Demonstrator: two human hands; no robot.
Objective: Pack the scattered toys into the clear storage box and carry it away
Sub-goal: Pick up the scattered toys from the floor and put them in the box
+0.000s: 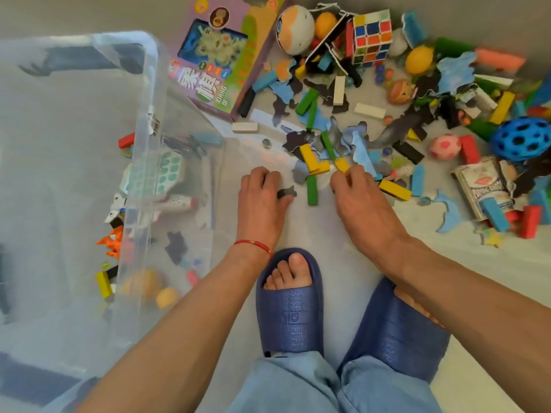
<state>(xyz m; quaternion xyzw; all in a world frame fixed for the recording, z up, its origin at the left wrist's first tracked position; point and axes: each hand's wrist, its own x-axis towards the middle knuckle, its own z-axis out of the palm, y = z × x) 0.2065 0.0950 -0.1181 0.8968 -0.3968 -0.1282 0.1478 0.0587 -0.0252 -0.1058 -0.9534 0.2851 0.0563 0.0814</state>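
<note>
- Underfoot, a pale grey floor (pixel 313 222) fills the whole view; nothing of the room's walls or furniture can be made out.
- The clear storage box (pixel 149 84) takes up the left side, its rounded rim corner near the top and its near wall just left of the left forearm. Through the plastic show a pale cube with teal dots, an orange figure, a yellow block and a few dark puzzle pieces.
- The scattered toys (pixel 417 108) spread from top centre to the right edge — coloured blocks, torn puzzle pieces, balls, a puzzle cube (pixel 372 37), a purple game box (pixel 226 55) and a card pack (pixel 483 186).
- Open floor lies only in a strip between the box and the pile, where two feet in blue slippers (pixel 290 305) stand.
- The left hand (pixel 262 198), a red cord at its wrist, rests on the floor with fingers curled together, pinching a small dark puzzle piece (pixel 286 192).
- The right hand (pixel 360 198) reaches the pile's near edge, fingertips drawn together at a yellow block (pixel 342 164) — whether they actually grip it, I cannot tell.
</note>
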